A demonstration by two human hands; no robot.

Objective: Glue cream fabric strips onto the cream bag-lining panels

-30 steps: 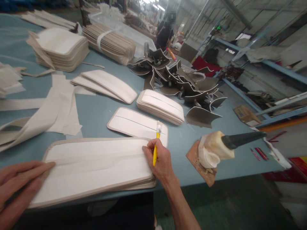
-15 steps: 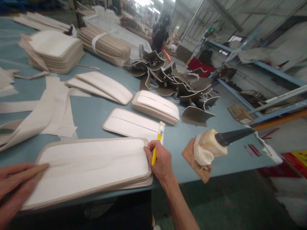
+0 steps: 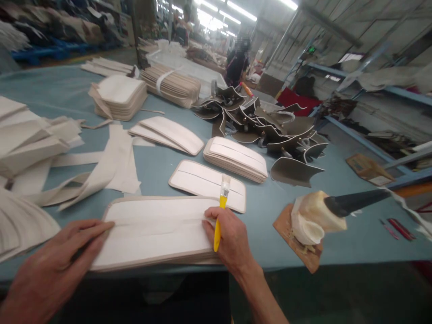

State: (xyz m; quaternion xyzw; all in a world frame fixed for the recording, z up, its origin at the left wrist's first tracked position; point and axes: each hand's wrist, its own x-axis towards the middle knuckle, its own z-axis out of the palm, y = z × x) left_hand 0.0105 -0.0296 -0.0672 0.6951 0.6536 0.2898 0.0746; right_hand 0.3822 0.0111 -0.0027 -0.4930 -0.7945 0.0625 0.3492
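A stack of long white fabric panels with beige trim (image 3: 155, 231) lies at the near edge of the blue table (image 3: 263, 225). My left hand (image 3: 54, 265) rests flat on the stack's left end, fingers stretched out. On the stack's right end sits my right hand (image 3: 229, 236), closed around a small brush with a yellow handle (image 3: 221, 211), bristles pointing away from me. A single white panel (image 3: 205, 184) lies just beyond the brush tip.
A glue-caked pot with a black cone handle (image 3: 320, 216) stands on a brown scrap at the right. More panel stacks (image 3: 236, 157), loose white strips (image 3: 111, 166) and a heap of grey leather pieces (image 3: 266, 126) fill the table. A person stands far back.
The view has shifted right and tilted up, showing more of the table's left side. My left hand has moved further onto the stack's left end. My right hand keeps the brush.
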